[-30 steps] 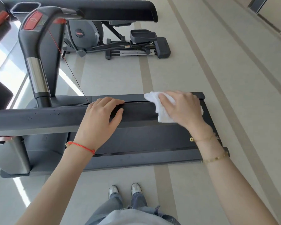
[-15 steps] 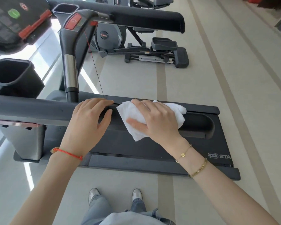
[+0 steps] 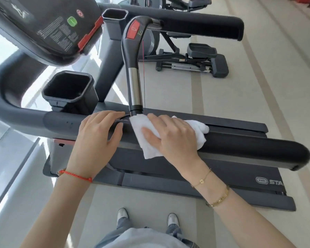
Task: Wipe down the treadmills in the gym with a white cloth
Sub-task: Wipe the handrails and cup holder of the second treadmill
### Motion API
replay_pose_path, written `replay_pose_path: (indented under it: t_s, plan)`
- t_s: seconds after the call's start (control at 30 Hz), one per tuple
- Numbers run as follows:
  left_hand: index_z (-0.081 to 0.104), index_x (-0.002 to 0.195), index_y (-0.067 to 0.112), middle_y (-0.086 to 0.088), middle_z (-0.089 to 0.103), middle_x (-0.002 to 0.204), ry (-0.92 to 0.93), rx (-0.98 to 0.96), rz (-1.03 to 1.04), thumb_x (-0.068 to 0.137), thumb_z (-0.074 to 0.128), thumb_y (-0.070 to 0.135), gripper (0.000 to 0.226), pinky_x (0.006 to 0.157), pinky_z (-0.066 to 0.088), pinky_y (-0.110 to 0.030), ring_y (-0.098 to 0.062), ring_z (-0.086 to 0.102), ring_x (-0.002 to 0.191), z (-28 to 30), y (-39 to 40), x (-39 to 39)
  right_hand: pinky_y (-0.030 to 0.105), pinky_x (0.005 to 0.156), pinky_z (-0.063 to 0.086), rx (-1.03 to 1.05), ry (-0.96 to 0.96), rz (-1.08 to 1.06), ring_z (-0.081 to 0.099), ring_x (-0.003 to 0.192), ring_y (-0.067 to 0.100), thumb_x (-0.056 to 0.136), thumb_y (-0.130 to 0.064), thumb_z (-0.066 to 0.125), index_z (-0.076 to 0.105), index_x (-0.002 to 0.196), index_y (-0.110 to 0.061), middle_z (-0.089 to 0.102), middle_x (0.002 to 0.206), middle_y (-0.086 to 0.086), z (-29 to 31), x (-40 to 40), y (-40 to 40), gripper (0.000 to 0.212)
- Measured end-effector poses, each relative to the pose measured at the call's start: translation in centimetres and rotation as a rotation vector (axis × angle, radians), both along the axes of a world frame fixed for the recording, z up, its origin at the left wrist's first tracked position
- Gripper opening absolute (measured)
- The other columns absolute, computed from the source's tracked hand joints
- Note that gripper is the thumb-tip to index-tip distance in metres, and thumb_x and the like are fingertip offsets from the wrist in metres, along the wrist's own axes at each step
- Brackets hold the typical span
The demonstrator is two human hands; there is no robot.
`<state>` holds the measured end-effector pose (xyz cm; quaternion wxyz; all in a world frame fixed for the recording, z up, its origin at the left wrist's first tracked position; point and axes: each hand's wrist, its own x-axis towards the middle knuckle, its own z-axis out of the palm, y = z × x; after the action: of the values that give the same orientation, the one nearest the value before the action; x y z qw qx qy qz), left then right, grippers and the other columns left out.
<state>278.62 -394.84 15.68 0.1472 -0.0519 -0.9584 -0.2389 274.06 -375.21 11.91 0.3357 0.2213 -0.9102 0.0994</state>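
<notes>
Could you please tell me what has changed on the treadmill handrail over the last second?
The right hand slid the white cloth leftward along the near handrail, from near its free end toward the left hand. The left hand stayed resting flat on the rail, and the cloth stayed pressed under the right hand's fingers.

A gym. Treadmill [image 3: 195, 178] in the foreground with console [image 3: 43, 27], cup holder [image 3: 68, 90] and padded handrail [image 3: 249, 149]; elliptical trainer [image 3: 195, 59] beyond it. Pale striped floor [image 3: 258, 86]; bright window glare at left.
</notes>
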Motion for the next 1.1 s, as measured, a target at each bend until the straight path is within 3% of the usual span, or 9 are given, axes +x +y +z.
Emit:
replay_pose_path:
  t_s: [0.27,0.4,0.6,0.8,0.93,1.03,1.1]
  plan:
    - [0.065,0.121,0.011,-0.003,0.067,0.115,0.008,0.015,-0.037,0.095,0.054,0.015,0.029,0.098,0.045,-0.053,-0.028,0.06,0.11,-0.2,-7.3,-0.6,0.031,0.064,0.046,-0.123,0.105,-0.238,0.057,0.061,0.021,0.098,-0.036,0.048,0.071,0.086,-0.019,0.063,0.066,-0.003,-0.4,0.6,-1.6,0.031]
    - [0.065,0.121,0.008,-0.007,0.066,0.116,0.008,0.037,-0.009,0.095,0.055,0.012,0.028,0.097,0.046,-0.054,-0.03,0.06,0.109,-0.4,-11.1,-0.4,0.034,0.075,0.053,-0.054,0.147,-0.14,0.064,0.076,0.019,0.097,-0.042,0.051,0.073,0.104,-0.018,0.071,0.087,-0.001,-1.0,1.0,-8.4,0.033]
    - [0.065,0.12,0.009,-0.007,0.064,0.121,0.04,0.039,0.057,0.097,0.052,0.012,0.026,0.099,0.043,-0.055,-0.031,0.058,0.113,-0.9,-16.8,-0.1,0.035,0.072,0.052,-0.019,0.084,-0.035,0.062,0.071,0.021,0.099,-0.049,0.041,0.071,0.109,-0.017,0.067,0.083,0.001,-0.5,0.1,-20.0,0.045]
    - [0.066,0.118,0.012,-0.003,0.066,0.117,0.053,-0.017,0.017,0.098,0.052,0.015,0.025,0.104,0.039,-0.049,-0.028,0.058,0.11,-1.8,-19.4,-0.5,0.037,0.078,0.053,0.041,0.149,0.001,0.065,0.082,0.021,0.096,-0.047,0.049,0.067,0.121,-0.018,0.069,0.096,0.001,-1.0,0.7,-15.8,0.042]
    - [0.067,0.118,0.012,-0.002,0.067,0.116,0.079,-0.017,0.001,0.096,0.055,0.013,0.024,0.105,0.038,-0.047,-0.027,0.058,0.111,-2.2,-19.8,-0.7,0.035,0.072,0.05,-0.046,0.103,-0.174,0.062,0.073,0.022,0.095,-0.043,0.05,0.072,0.102,-0.019,0.069,0.082,0.0,-0.8,1.0,-13.2,0.034]
    - [0.066,0.118,0.013,-0.001,0.066,0.115,0.077,-0.013,-0.018,0.097,0.054,0.012,0.024,0.106,0.038,-0.047,-0.026,0.058,0.111,-2.2,-20.1,-0.8,0.036,0.059,0.045,-0.119,0.041,-0.296,0.051,0.055,0.024,0.094,-0.041,0.045,0.066,0.071,-0.018,0.056,0.058,0.001,0.0,0.0,-16.6,0.039]
    - [0.067,0.116,0.014,0.0,0.067,0.114,0.08,-0.02,-0.027,0.097,0.053,0.012,0.024,0.104,0.038,-0.048,-0.026,0.059,0.109,-2.1,-20.3,-0.8,0.036,0.059,0.044,-0.115,-0.005,-0.264,0.048,0.051,0.023,0.094,-0.044,0.043,0.063,0.068,-0.017,0.052,0.054,0.001,0.2,-0.4,-20.3,0.043]
